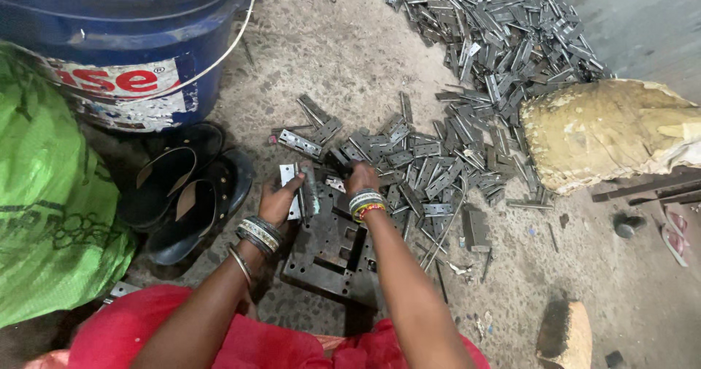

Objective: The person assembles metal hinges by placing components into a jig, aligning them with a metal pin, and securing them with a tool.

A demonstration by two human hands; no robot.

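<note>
hinge leaf (290,186) pinched upright in left hand (280,200), above dark metal jig block (332,248) on floor | right hand (360,175) closed on hinge from near pile (409,168) | judgement: seat leaves squarely, fingers off edges | blue bucket (139,40) far left

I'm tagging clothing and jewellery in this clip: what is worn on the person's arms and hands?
Both forearms are bare, with no sleeves or gloves. The left wrist carries stacked dark and silver bangles plus one thin metal bangle further up. The right wrist carries pale bangles with red and yellow ones.
</note>
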